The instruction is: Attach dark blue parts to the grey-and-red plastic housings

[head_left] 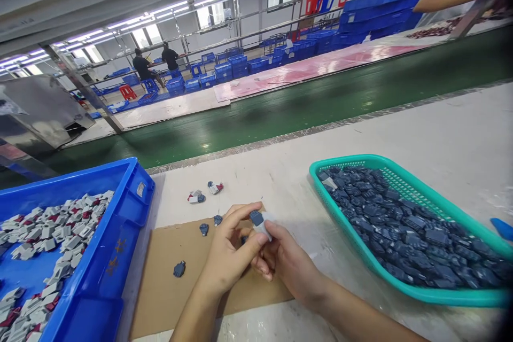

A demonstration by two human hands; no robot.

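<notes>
Above the cardboard (pixel 160 294), the left hand (pixel 228 259) and right hand (pixel 292 264) had their fingers clamped on a grey-and-navy part (pixel 261 226).

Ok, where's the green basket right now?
In the head view, the green basket sits on the white table at the right, just beside the right hand, holding a heap of dark parts.

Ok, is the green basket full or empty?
Mostly full: dark pieces lie heaped across the green basket, with part of its far mesh wall showing above them.
</notes>
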